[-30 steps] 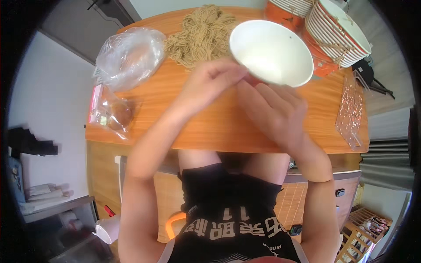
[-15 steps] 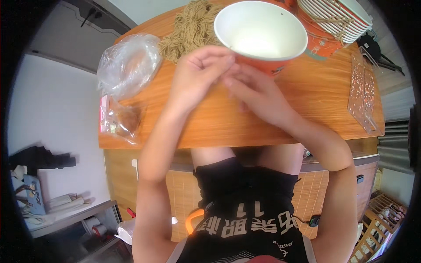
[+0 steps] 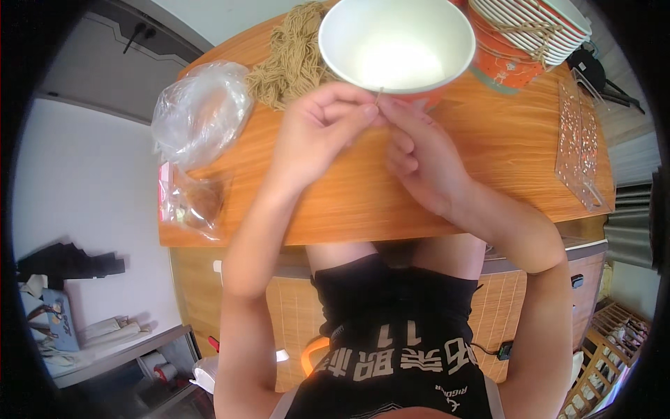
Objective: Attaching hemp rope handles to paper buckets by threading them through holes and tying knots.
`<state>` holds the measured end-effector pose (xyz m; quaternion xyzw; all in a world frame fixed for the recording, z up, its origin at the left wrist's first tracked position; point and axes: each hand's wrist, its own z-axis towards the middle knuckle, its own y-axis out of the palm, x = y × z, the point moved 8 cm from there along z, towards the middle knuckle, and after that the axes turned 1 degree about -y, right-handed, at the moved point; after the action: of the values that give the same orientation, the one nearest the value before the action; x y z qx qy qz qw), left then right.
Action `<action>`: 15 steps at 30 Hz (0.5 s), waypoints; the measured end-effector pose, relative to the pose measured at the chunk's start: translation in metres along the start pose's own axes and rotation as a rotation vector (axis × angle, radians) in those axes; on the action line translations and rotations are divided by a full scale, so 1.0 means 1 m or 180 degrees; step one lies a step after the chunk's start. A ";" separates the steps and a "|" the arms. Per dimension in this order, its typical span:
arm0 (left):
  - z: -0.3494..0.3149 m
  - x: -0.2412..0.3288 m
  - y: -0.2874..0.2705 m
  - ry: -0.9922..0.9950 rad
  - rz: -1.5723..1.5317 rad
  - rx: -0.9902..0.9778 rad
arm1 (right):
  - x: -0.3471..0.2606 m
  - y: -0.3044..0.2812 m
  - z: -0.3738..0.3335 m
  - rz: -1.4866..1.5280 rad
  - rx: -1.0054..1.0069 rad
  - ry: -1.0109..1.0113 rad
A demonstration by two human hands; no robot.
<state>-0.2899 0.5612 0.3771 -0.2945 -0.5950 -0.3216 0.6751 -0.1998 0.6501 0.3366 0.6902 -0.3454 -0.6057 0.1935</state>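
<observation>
A large paper bucket [image 3: 391,42], white inside and orange-red outside, stands at the far side of the wooden table in front of me. Close to its near rim, both hands come together fingertip to fingertip. Between them shows a short, thin end of brown twine [image 3: 380,96]. My left hand [image 3: 324,126] pinches it with thumb and forefinger. From the other side, my right hand [image 3: 429,153] pinches at the same spot, its remaining fingers curled. How the twine runs behind the fingers is hidden. A heap of tan twine [image 3: 293,56] lies left of the bucket, beyond my left hand.
At the back right lies a stack of nested orange buckets [image 3: 520,42] with twine around it. A clear speckled plastic bag [image 3: 578,140] rests along the right edge. On the left are a crumpled clear bag [image 3: 202,108] and a smaller plastic packet [image 3: 192,199].
My right hand has turned, and its fingertips now meet the left ones at the twine. The bucket appears slightly farther left. The view has shifted a little.
</observation>
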 end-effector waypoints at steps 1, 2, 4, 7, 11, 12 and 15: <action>0.000 0.002 0.001 0.0123 0.0011 0.0022 | 0.000 -0.001 0.000 0.0176 -0.0024 0.0014; -0.001 0.002 0.004 0.0124 0.0009 0.0015 | 0.001 0.000 0.000 0.0176 -0.0019 0.0008; -0.006 0.008 0.004 0.0301 0.0338 0.0308 | 0.000 -0.003 0.001 0.0252 0.0161 -0.0093; -0.011 0.015 0.005 0.0475 0.0807 0.0446 | -0.002 -0.004 0.001 0.0236 0.0072 -0.0180; -0.012 0.015 -0.001 0.0483 0.0739 0.0625 | 0.000 -0.005 0.000 0.0216 0.0161 -0.0018; -0.010 0.019 -0.005 0.0711 0.0673 0.0700 | 0.004 -0.004 0.000 0.0241 0.0156 0.0097; -0.007 0.023 -0.012 0.0883 0.0606 0.0742 | 0.004 -0.002 0.001 0.0263 0.0133 0.0136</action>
<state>-0.2929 0.5462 0.3992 -0.2221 -0.4991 -0.2228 0.8074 -0.1999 0.6483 0.3323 0.6921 -0.3819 -0.5749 0.2112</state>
